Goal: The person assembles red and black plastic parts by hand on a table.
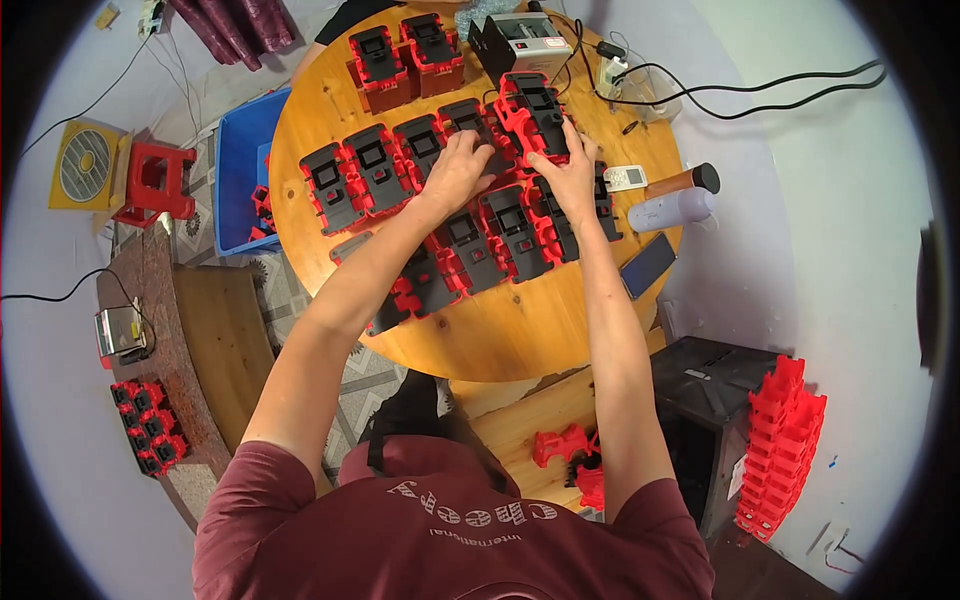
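Note:
Rows of red-and-black plastic housings (pixel 378 165) lie on the round wooden table (pixel 470 345). My right hand (pixel 570 178) grips the near end of one housing (pixel 532 108), thumb on its left and fingers along its right side. That housing sits higher than the rows and overlaps its neighbours. My left hand (pixel 460 170) lies over the back row, fingers apart and slightly bent, beside the gripped housing. It seems to touch the housings below, and its palm hides part of them. Another row of housings (pixel 465 250) is nearer me, partly under my left forearm.
Two housings stand on brown boxes (pixel 388 97) at the back, beside a grey machine (pixel 528 45) with black cables. On the right are a remote control (pixel 626 178), a lilac bottle (pixel 672 210) and a phone (pixel 648 265). A blue bin (pixel 240 150) stands left; red parts (pixel 780 450) are stacked right.

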Available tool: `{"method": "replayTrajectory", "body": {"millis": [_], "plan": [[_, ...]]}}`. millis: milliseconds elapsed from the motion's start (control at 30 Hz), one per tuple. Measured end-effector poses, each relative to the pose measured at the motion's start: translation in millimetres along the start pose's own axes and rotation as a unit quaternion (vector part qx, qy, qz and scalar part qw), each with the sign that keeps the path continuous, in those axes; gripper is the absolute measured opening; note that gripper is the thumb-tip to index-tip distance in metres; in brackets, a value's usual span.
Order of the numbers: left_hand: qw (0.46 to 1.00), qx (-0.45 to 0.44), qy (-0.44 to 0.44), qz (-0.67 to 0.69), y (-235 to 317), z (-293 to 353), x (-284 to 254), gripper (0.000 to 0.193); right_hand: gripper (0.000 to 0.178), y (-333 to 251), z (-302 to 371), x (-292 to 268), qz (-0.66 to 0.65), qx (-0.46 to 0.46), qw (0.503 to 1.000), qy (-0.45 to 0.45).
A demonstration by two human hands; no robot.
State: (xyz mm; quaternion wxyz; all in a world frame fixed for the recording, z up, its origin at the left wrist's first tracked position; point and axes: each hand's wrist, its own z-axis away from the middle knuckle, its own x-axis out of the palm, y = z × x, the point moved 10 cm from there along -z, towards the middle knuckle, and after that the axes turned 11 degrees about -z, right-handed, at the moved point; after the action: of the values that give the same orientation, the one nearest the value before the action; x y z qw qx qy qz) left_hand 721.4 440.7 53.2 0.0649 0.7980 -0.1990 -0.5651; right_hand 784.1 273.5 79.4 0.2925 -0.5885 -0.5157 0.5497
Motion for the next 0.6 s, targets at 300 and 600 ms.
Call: {"method": "replayTrajectory", "body": {"millis": [300, 600], "plan": [[0.995, 0.043, -0.047, -0.080, 5.8, 1.5, -0.8, 0.043, 0.084, -13.7, -0.7, -0.4, 0.090, 0.013, 0.995, -0.028], [0.996, -0.056, 0.069, -0.017, -6.1, -0.5, -35.4, 0.054, 0.107, -27.7, 10.2, -0.6, 0.137, 0.019, 0.990, -0.022]]}}
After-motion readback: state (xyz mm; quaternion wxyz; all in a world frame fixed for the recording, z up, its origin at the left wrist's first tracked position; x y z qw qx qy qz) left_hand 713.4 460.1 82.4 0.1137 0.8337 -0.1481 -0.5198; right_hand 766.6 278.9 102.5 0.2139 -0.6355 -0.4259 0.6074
